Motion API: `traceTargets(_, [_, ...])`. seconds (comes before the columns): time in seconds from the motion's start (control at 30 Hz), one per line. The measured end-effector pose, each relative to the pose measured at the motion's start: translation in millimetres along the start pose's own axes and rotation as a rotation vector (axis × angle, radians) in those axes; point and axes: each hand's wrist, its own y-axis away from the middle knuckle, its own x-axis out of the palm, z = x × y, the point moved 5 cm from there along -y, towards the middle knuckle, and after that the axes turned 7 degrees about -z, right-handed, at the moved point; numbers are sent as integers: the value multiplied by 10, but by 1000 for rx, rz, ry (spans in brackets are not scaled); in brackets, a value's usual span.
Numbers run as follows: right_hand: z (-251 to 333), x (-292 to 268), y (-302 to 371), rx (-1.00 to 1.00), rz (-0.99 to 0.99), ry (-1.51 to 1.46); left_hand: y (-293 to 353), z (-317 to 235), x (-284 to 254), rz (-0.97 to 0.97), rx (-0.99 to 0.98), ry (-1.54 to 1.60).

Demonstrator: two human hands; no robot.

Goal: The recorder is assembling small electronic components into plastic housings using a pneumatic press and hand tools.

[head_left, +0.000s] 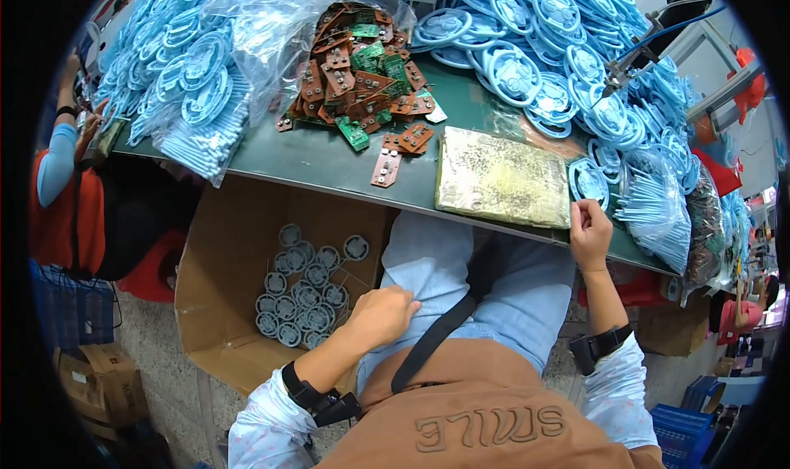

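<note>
My left hand point(383, 314) rests closed on my lap over light blue trousers, beside an open cardboard box point(222, 304); nothing shows in it. My right hand point(589, 232) is at the front edge of the green table point(329, 160), fingers pinched together near a small light blue wheel-shaped plastic part point(587, 181). Whether it grips anything is hidden. A worn yellowish pad point(502, 177) lies on the table just left of that hand. A heap of small brown and green circuit boards point(362, 70) sits at the table's middle.
Piles of blue wheel-shaped parts point(559, 49) cover the table's right, with bagged ones point(193, 74) at the left. The box holds several grey round parts point(300, 296). Another person's arm point(62, 152) is at the far left. Pneumatic tool with blue hose point(625, 70) hangs right.
</note>
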Motion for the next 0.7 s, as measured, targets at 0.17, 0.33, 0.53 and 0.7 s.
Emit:
traceTargets(0.17, [33,-28,1,16,-14,25,-94,-73,55,78,-35,-39])
traceTargets(0.33, [31,-30,2,17,-26,22,-127,-55,56,24,-119,-61])
traceTargets(0.53, [32,-59,-11,-7,-60,38,-208,39,81,-46,-107,-130])
traceTargets(0.7, [134,-67,-20,79,32,-104,-164,108,-60,-12,-172,-145])
